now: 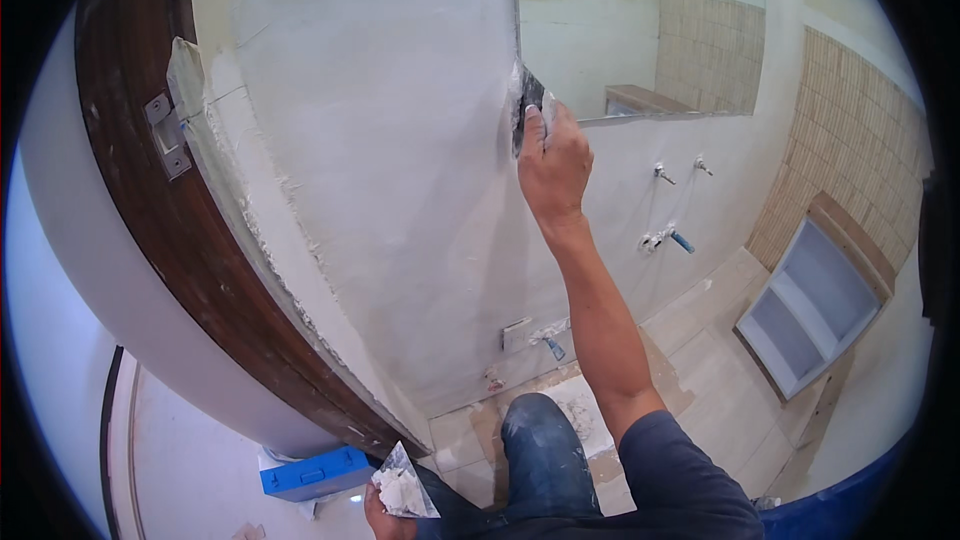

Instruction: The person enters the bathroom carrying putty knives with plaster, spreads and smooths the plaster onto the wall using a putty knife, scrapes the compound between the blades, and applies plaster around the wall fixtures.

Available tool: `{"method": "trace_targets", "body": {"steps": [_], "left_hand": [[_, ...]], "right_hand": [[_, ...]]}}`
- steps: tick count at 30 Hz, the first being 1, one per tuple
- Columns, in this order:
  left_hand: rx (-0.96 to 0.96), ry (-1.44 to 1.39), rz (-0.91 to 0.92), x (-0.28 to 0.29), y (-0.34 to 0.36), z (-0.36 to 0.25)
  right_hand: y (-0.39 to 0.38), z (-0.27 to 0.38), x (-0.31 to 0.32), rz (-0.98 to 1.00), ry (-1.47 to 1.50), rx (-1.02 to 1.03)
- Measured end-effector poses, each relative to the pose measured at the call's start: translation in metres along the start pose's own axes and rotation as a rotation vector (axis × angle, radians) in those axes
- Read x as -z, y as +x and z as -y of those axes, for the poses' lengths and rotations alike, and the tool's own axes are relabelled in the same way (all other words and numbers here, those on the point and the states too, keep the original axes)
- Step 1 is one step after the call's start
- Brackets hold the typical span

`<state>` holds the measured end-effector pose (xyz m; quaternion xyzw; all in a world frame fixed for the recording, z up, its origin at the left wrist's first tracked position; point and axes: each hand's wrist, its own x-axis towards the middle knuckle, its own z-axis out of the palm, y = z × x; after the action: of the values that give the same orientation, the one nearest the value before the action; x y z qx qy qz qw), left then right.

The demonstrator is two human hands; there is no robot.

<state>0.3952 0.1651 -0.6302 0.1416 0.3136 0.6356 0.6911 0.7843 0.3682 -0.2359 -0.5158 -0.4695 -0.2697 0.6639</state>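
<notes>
My right hand (558,165) reaches up to the white wall (390,130), its fingers closed around a putty knife (531,98). The dark blade lies against the wall by the lower left corner of a mirror (590,20), with white paste smeared around it. Low at the bottom of the view, my left hand (386,520) grips a scraper with a flat triangular blade (426,503). A heap of white putty (400,487) sits on that blade. The left hand's fingers are partly hidden under it.
A dark wooden door frame (235,270) with a metal strike plate (168,135) curves along the left. On the floor stands a blue case (315,475). Pipe fittings (665,238) stick out of the wall below the mirror. At right is a white shelved niche (815,305).
</notes>
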Motion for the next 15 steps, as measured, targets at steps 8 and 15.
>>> {"method": "trace_targets", "body": {"steps": [8, 15], "left_hand": [[0.028, -0.016, 0.004, 0.009, 0.002, -0.001], [0.016, 0.013, -0.001, 0.009, 0.002, -0.003]], "right_hand": [[-0.027, 0.014, 0.001, 0.083, -0.242, -0.054], [-0.047, 0.023, -0.019, 0.037, -0.344, 0.005]]}}
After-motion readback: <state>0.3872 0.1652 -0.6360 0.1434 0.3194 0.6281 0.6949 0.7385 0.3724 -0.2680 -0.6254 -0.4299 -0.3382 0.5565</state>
